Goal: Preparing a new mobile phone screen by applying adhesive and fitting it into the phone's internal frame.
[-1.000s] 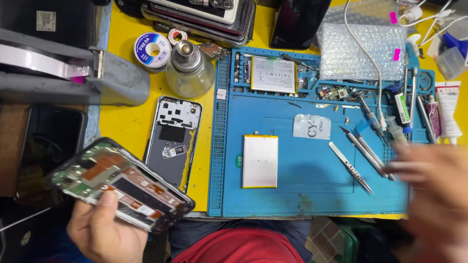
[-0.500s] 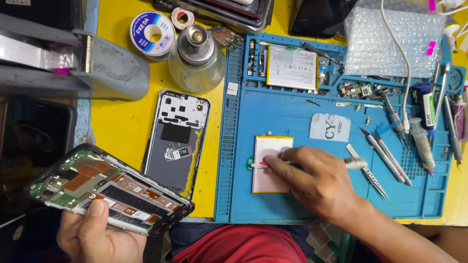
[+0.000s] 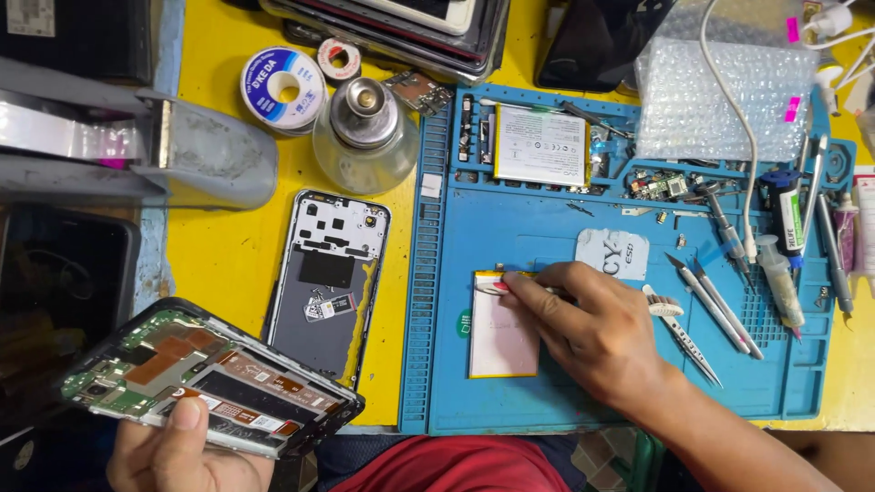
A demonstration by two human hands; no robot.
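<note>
Blue mat (image 3: pixel 547 392) under my right hand (image 3: pixel 592 333), which pinches a small brush (image 3: pixel 663 307) against the flat battery (image 3: pixel 501 337) lying there. My left hand (image 3: pixel 178 451) grips the opened phone (image 3: pixel 205 378) over the yellow tabletop (image 3: pixel 228 246) edge.

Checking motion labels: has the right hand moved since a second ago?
Yes. The right hand came leftward from the blue mat's right edge onto the flat battery near its middle.

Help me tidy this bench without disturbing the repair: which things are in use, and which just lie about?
In use:
left hand holding opened phone
right hand with brush on flat battery

Lying about:
back cover
solder spool
glass bottle
tweezers
bubble wrap
</note>
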